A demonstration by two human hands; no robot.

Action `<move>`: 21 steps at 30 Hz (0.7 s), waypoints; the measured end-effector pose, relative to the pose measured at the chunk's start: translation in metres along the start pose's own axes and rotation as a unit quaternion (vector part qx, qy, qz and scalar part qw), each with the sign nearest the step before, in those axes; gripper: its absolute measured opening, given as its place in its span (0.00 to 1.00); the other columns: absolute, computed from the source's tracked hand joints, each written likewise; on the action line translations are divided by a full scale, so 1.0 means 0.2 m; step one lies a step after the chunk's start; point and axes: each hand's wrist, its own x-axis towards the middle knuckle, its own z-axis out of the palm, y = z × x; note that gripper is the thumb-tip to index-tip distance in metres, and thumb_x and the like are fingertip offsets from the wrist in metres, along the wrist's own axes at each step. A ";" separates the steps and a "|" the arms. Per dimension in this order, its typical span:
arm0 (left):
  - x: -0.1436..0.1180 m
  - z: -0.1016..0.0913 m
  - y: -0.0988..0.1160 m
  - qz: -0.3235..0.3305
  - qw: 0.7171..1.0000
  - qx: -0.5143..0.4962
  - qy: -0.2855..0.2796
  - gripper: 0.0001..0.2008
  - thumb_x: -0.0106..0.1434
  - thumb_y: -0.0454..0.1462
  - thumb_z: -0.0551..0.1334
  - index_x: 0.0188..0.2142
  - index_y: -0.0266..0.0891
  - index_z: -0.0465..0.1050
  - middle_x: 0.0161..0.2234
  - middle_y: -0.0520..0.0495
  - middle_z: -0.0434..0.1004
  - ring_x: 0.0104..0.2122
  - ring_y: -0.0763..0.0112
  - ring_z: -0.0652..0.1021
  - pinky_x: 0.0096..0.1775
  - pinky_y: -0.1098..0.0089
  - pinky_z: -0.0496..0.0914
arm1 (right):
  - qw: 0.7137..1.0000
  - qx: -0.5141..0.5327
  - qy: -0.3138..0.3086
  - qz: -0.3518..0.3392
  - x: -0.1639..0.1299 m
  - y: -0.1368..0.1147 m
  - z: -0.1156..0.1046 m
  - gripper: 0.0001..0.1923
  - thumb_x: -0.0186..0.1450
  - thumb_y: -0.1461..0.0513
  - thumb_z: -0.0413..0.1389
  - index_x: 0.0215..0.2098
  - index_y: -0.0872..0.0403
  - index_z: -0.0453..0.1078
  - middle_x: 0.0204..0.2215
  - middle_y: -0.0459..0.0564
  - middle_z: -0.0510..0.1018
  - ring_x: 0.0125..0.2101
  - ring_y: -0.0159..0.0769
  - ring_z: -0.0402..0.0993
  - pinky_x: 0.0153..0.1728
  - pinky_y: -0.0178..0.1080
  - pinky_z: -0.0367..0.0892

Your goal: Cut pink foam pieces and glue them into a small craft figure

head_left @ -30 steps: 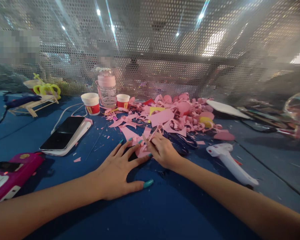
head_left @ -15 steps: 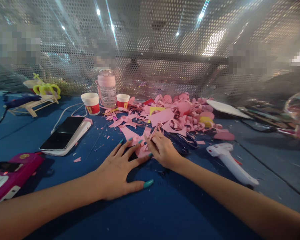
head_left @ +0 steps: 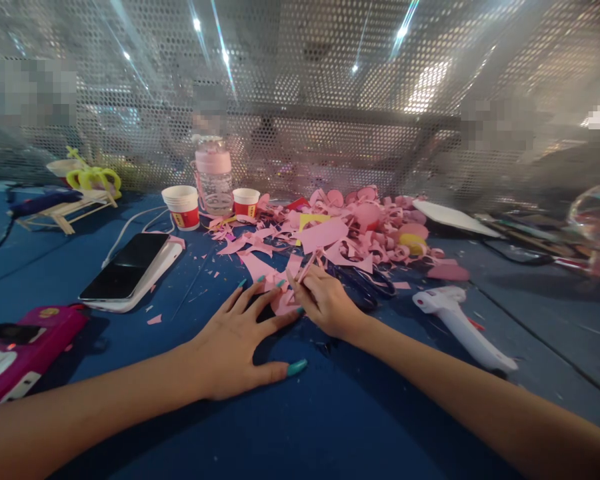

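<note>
My left hand (head_left: pixel 240 340) lies with its fingers spread on the blue table, fingertips pressing on a pink paper piece (head_left: pixel 285 303). Close beside it, my right hand (head_left: pixel 327 300) is closed in a pinch around a slim pink pen-like stick (head_left: pixel 307 268), held tilted over that paper. The tip of the stick is hidden by the fingers. Dark-handled scissors (head_left: pixel 380 288) lie just right of the right hand. Behind both hands spreads a heap of pink paper scraps and curls (head_left: pixel 370 220), with a larger pink sheet (head_left: pixel 323 235) at its front.
To the left are a phone (head_left: pixel 125 267) on a white case, a magenta power strip (head_left: pixel 45 340) and a small wooden stand (head_left: pixel 70 210). Paper cups (head_left: pixel 183 208) and a bottle (head_left: pixel 214 180) stand behind. A white glue gun (head_left: pixel 465 327) lies right, a perforated metal screen (head_left: pixel 300 87) beyond.
My right hand has shifted very slightly to the left with the pen-like stick. My left hand stays in place on the paper.
</note>
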 end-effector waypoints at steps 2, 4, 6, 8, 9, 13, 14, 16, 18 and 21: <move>0.00 0.00 0.00 0.001 1.000 -0.001 0.001 0.34 0.56 0.62 0.49 0.61 0.60 0.51 0.64 0.48 0.47 0.63 0.46 0.47 0.58 0.41 0.47 | 1.000 -0.006 0.005 0.003 0.00 0.00 0.00 0.12 0.67 0.65 0.43 0.26 0.54 0.59 0.23 0.53 0.71 0.28 0.37 0.67 0.30 0.38 0.65; 0.00 0.00 0.00 0.000 1.000 -0.002 0.000 0.34 0.56 0.62 0.49 0.61 0.59 0.51 0.65 0.48 0.47 0.63 0.46 0.47 0.58 0.41 0.47 | 1.000 -0.001 0.006 0.000 -0.01 0.00 0.00 0.11 0.67 0.66 0.44 0.26 0.54 0.58 0.24 0.52 0.71 0.28 0.37 0.67 0.30 0.38 0.65; 0.00 0.00 0.00 -0.001 1.000 -0.005 0.000 0.35 0.56 0.62 0.49 0.61 0.59 0.51 0.65 0.48 0.47 0.63 0.46 0.47 0.58 0.41 0.47 | 1.000 0.006 0.005 -0.002 -0.01 0.00 0.00 0.12 0.67 0.66 0.44 0.25 0.53 0.57 0.22 0.51 0.69 0.27 0.36 0.66 0.29 0.37 0.64; 0.00 -0.01 0.01 0.000 1.000 -0.008 0.000 0.35 0.56 0.62 0.49 0.61 0.58 0.52 0.64 0.49 0.47 0.63 0.46 0.47 0.58 0.41 0.47 | 1.000 0.002 0.009 0.001 0.00 0.00 0.00 0.13 0.67 0.66 0.44 0.24 0.52 0.55 0.21 0.50 0.68 0.25 0.35 0.64 0.27 0.37 0.63; 0.00 -0.01 0.01 -0.001 1.000 -0.008 0.000 0.34 0.56 0.62 0.49 0.61 0.58 0.52 0.64 0.49 0.47 0.63 0.47 0.47 0.58 0.42 0.47 | 1.000 -0.002 0.012 0.004 0.00 0.00 0.00 0.13 0.67 0.66 0.43 0.24 0.52 0.55 0.21 0.50 0.68 0.26 0.35 0.64 0.27 0.37 0.63; 0.00 -0.01 0.01 -0.001 1.000 -0.007 0.000 0.34 0.56 0.62 0.49 0.61 0.58 0.52 0.64 0.49 0.48 0.63 0.47 0.48 0.58 0.42 0.47 | 1.000 0.003 0.008 0.007 0.00 0.00 0.00 0.12 0.67 0.66 0.44 0.25 0.52 0.56 0.23 0.51 0.69 0.28 0.36 0.66 0.29 0.37 0.64; 0.00 -0.01 0.01 0.001 1.000 -0.008 0.002 0.34 0.56 0.62 0.49 0.61 0.58 0.52 0.64 0.49 0.48 0.63 0.47 0.48 0.58 0.42 0.47 | 1.000 0.007 0.003 0.006 0.00 0.00 0.00 0.12 0.67 0.66 0.44 0.24 0.52 0.55 0.23 0.50 0.68 0.27 0.36 0.65 0.29 0.37 0.64; 0.00 -0.01 0.01 0.004 1.000 -0.009 0.006 0.34 0.56 0.61 0.49 0.61 0.58 0.52 0.64 0.49 0.48 0.63 0.47 0.48 0.58 0.42 0.47 | 1.000 0.008 -0.002 0.008 0.00 0.00 0.00 0.13 0.67 0.66 0.44 0.24 0.52 0.54 0.22 0.49 0.67 0.26 0.35 0.64 0.28 0.37 0.64; 0.00 -0.01 0.00 0.002 1.000 -0.007 0.005 0.34 0.56 0.61 0.49 0.61 0.58 0.52 0.64 0.49 0.48 0.63 0.47 0.48 0.58 0.42 0.47 | 1.000 -0.001 0.003 0.013 0.00 0.00 0.00 0.13 0.67 0.66 0.43 0.24 0.52 0.55 0.22 0.50 0.68 0.27 0.35 0.65 0.29 0.37 0.64; 0.00 0.00 0.00 0.000 1.000 -0.006 0.005 0.34 0.57 0.61 0.49 0.61 0.59 0.52 0.64 0.50 0.48 0.63 0.46 0.48 0.58 0.42 0.47 | 1.000 -0.001 0.015 0.015 0.00 0.00 -0.01 0.13 0.68 0.65 0.43 0.24 0.52 0.56 0.23 0.50 0.69 0.28 0.35 0.66 0.29 0.37 0.64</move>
